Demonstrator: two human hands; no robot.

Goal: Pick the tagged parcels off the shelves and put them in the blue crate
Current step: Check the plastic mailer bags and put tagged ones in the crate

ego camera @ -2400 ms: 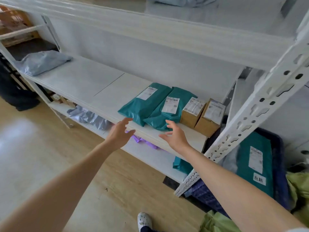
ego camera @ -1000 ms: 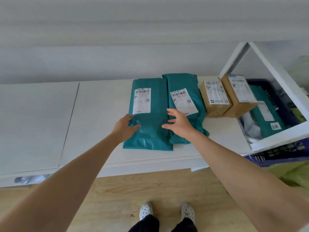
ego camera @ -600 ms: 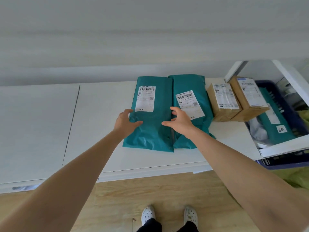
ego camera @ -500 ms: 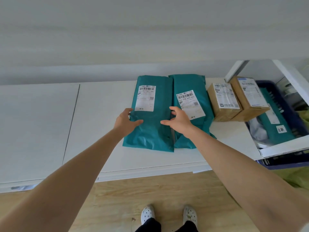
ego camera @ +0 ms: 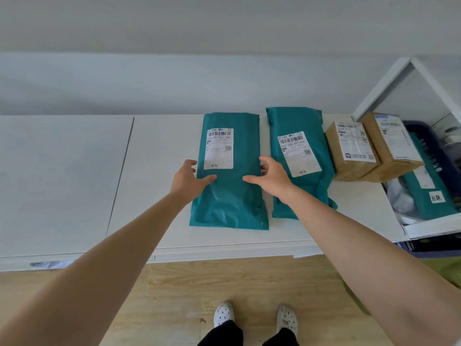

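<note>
Teal parcel (ego camera: 229, 196) flat on shelf (ego camera: 154, 171). Left hand (ego camera: 188, 182) grips its left edge, right hand (ego camera: 273, 179) its right edge, thumbs on top. Blue crate (ego camera: 444, 151) well right of parcel.

Both arms stretched forward, bare forearms. Left hand (ego camera: 188, 182) grips left edge of the teal parcel (ego camera: 228, 196), thumb on top; right hand (ego camera: 273, 179) grips its right edge, thumb on top.

white clogs (ego camera: 223, 313) on a pale wooden floor (ego camera: 249, 278).
</note>
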